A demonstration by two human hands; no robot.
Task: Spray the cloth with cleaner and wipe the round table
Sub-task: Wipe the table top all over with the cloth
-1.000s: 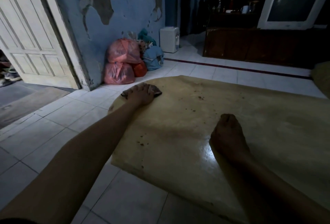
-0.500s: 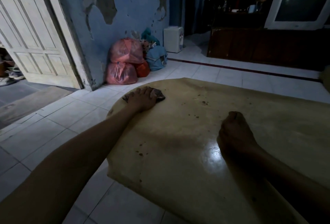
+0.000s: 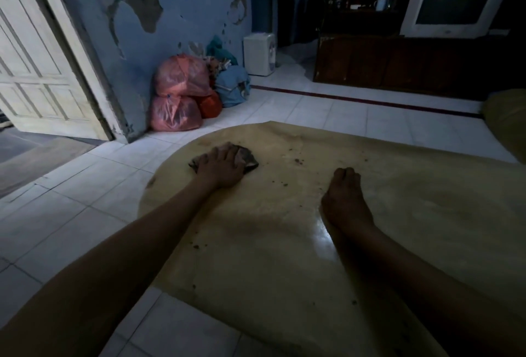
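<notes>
Left hand pressing a dark cloth on the round table.

The left hand [image 3: 220, 167] lies flat, fingers spread, on a small crumpled dark cloth [image 3: 246, 158] at about 10 o'clock on the tan round table [image 3: 284, 242], near its rim. The tabletop is glossy, with a bright glare patch toward the middle and dark crumbs scattered from 12 to 7 o'clock. The right hand [image 3: 345, 202] rests on the surface at centre, fingers curled under, holding nothing visible.
</notes>
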